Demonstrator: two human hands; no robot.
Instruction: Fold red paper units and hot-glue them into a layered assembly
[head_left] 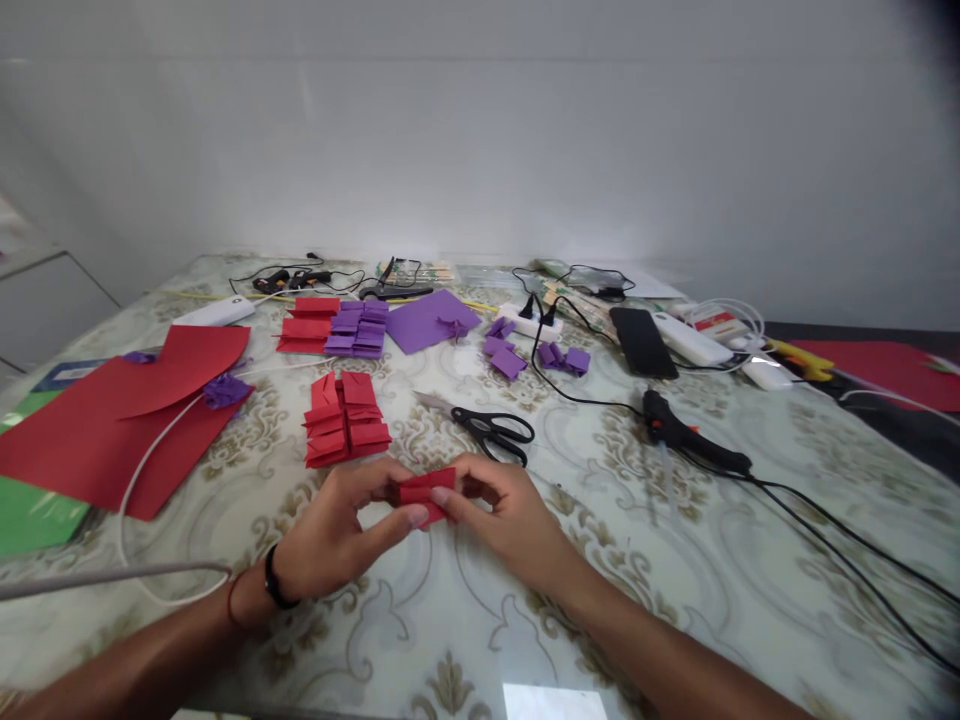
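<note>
A small folded piece of red paper (426, 490) is pinched between both hands above the table. My left hand (345, 525) grips its left side, thumb in front and fingers behind. My right hand (506, 510) is closed on the right side, its thumb pressing on the front face. Just beyond my left hand lies a cluster of folded red paper pieces (346, 420). Black-handled scissors (491, 428) rest behind the held paper, blades pointing left.
Large red paper sheets (112, 430) lie at left. Folded purple pieces (358, 328) and a purple sheet (431, 318) sit farther back. At right are a glue gun (694, 435) with its cable, a dark phone (643, 342) and a white power strip (529, 320).
</note>
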